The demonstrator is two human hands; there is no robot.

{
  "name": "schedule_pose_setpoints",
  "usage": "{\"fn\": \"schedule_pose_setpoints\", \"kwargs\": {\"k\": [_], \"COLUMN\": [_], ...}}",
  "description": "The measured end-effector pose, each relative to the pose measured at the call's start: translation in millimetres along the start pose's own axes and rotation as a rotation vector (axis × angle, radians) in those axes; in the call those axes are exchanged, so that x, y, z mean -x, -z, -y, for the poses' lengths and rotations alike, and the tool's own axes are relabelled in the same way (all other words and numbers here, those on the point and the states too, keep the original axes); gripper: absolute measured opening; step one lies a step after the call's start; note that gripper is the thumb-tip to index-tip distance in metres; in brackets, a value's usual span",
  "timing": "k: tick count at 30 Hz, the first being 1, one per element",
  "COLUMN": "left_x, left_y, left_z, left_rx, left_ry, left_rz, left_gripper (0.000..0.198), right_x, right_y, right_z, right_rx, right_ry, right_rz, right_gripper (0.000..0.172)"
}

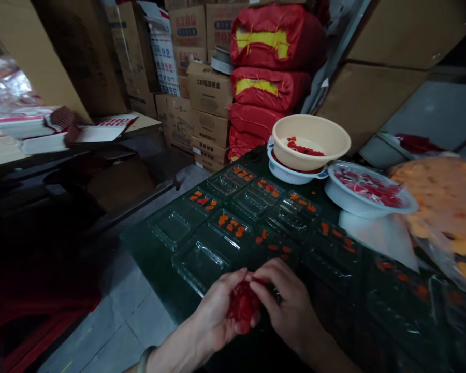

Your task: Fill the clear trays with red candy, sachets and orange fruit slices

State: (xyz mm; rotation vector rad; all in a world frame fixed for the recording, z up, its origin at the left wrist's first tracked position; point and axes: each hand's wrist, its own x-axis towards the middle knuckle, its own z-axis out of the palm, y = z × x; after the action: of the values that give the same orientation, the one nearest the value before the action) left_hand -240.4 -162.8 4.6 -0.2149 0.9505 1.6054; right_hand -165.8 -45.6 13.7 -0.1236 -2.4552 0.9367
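Observation:
My left hand (217, 311) is cupped palm up, its fingers wrapped around a heap of glossy red pieces (243, 308) that look like candied fruit. Over the top of that heap, my right hand (281, 292) pinches at a red piece with thumb and fingertips, close to the left fingertips. In front of both hands lies a clear plastic tray (198, 264) with small orange pieces (231, 226) in its far part. Beside it another clear tray (275, 246) holds a few orange pieces; the right hand partly covers its near side.
Several similar clear trays (171, 228) stand in rows on the dark green table (151, 269). At the back are a cream basin (310, 129) with red pieces, stacked on a white one, and a white basin (368, 204) of bagged red pieces. A bag of orange pieces (442, 191) lies right.

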Motion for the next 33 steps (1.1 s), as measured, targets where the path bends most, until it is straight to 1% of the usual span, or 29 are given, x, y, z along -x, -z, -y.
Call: {"fn": "schedule_pose_setpoints", "kwargs": {"k": [2, 4, 5, 8, 10, 12, 14, 15, 17, 18, 20, 22, 23, 25, 26, 28, 29, 31, 33], "left_x": [1.0, 4.0, 5.7, 9.6, 9.5, 7.2, 3.6, 1.6, -2.1, -3.7, -6.8, -10.0, -11.9, -16.3, -18.4, -21.8, -22.7, -22.8, -21.3], "left_y": [1.3, 3.1, 3.7, 3.9, 2.4, 0.3, -1.9, -3.2, -6.3, -8.4, -13.3, -18.8, -21.5, -26.5, -28.8, -32.9, -34.8, -37.8, -39.4], "left_z": [0.8, -1.7, -3.6, -8.9, -10.9, -11.6, -11.1, -10.6, -9.0, -7.9, -5.3, -2.3, -0.8, 2.2, 3.5, 5.8, 6.6, 7.4, 7.2], "left_rx": [0.019, 0.023, 0.034, 0.080, 0.124, 0.182, 0.235, 0.253, 0.277, 0.282, 0.279, 0.264, 0.259, 0.256, 0.255, 0.250, 0.241, 0.217, 0.189], "left_ry": [0.027, -0.003, -0.024, -0.050, -0.048, -0.032, -0.026, -0.030, -0.056, -0.068, -0.072, -0.050, -0.029, 0.028, 0.063, 0.122, 0.144, 0.170, 0.168], "left_rz": [0.060, 0.085, 0.082, 0.079, 0.076, 0.062, 0.039, 0.029, 0.010, -0.003, -0.025, -0.044, -0.047, -0.038, -0.028, 0.007, 0.031, 0.071, 0.090], "left_gripper": [0.032, 0.033, 0.034, 0.035, 0.035, 0.030, 0.025, 0.023, 0.021, 0.019, 0.018, 0.016, 0.016, 0.016, 0.016, 0.016, 0.016, 0.016, 0.016], "right_x": [2.5, -2.2, -6.7, -22.8, -30.6, -31.9, -26.2, -21.3, -9.5, -3.5, 7.7, 17.5, 21.6, 27.8, 29.2, 26.9, 22.5, 6.5, -17.7], "right_y": [8.1, 14.7, 16.6, 16.2, 13.3, 11.5, 12.8, 14.6, 18.7, 20.3, 21.1, 19.4, 18.4, 18.4, 20.0, 27.2, 32.7, 46.0, 59.0], "right_z": [-17.6, -43.7, -58.3, -95.0, -104.0, -96.0, -73.7, -59.6, -31.5, -19.6, -2.9, 5.3, 7.5, 10.4, 11.1, 8.1, 2.4, -21.6, -63.1], "right_rx": [0.033, 0.142, 0.207, 0.392, 0.491, 0.504, 0.375, 0.280, 0.131, 0.105, 0.154, 0.264, 0.314, 0.372, 0.365, 0.283, 0.227, 0.127, 0.097], "right_ry": [-0.112, -0.202, -0.223, -0.209, -0.178, -0.147, -0.088, -0.042, 0.067, 0.106, 0.127, 0.092, 0.073, 0.065, 0.072, 0.049, 0.005, -0.125, -0.262], "right_rz": [-0.127, -0.187, -0.192, -0.123, -0.038, -0.023, -0.056, -0.049, 0.042, 0.102, 0.178, 0.174, 0.154, 0.105, 0.081, 0.035, -0.002, -0.118, -0.277], "right_gripper": [0.013, 0.013, 0.013, 0.016, 0.015, 0.017, 0.022, 0.023, 0.022, 0.021, 0.016, 0.012, 0.014, 0.021, 0.023, 0.021, 0.019, 0.012, 0.010]}}
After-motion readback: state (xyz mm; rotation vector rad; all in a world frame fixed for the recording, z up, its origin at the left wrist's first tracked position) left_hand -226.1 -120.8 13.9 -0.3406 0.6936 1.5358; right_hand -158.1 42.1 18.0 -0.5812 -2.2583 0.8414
